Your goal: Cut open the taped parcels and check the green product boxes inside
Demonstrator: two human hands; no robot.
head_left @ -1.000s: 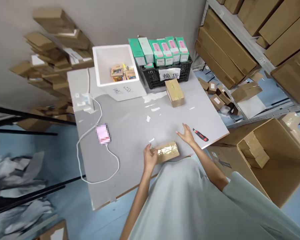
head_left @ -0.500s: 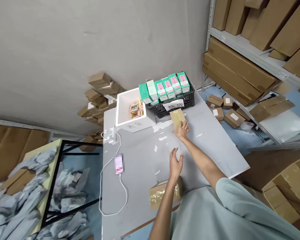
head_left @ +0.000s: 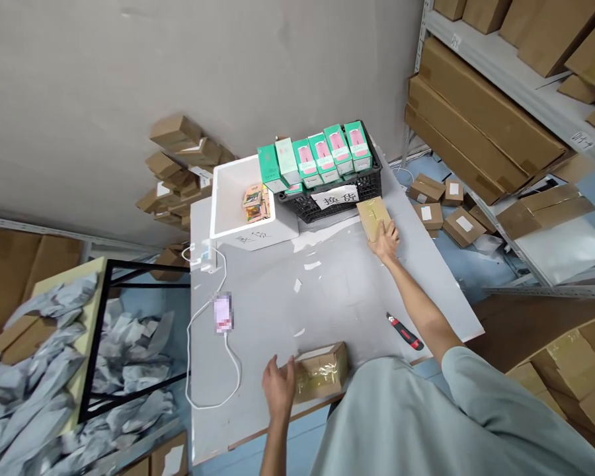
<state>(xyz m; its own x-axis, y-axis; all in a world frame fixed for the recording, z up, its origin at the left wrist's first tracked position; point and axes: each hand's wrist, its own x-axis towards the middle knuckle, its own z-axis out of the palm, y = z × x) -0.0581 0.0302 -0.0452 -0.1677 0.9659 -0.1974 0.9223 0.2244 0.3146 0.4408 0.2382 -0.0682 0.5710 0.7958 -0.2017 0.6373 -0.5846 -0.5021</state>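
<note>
My left hand [head_left: 279, 387] rests against the left end of a taped cardboard box [head_left: 322, 371] at the near edge of the grey table [head_left: 337, 291], fingers curled on it. My right arm reaches across the table and my right hand [head_left: 387, 241] grips the near end of a second small cardboard box [head_left: 373, 217], which lies in front of the black crate [head_left: 327, 192]. A red and black utility knife [head_left: 404, 331] lies on the table beside my right forearm.
The black crate holds green product boxes [head_left: 322, 155] and a paper label. A white foam box [head_left: 238, 198] stands to its left. A phone [head_left: 223, 313] on a white cable lies at the table's left. Shelves with cartons [head_left: 476, 125] stand right; small boxes litter the floor.
My left hand has dropped back from mid-table to the near taped box. My right hand has stayed on the far box, which now lies further right. The camera view has shifted.
</note>
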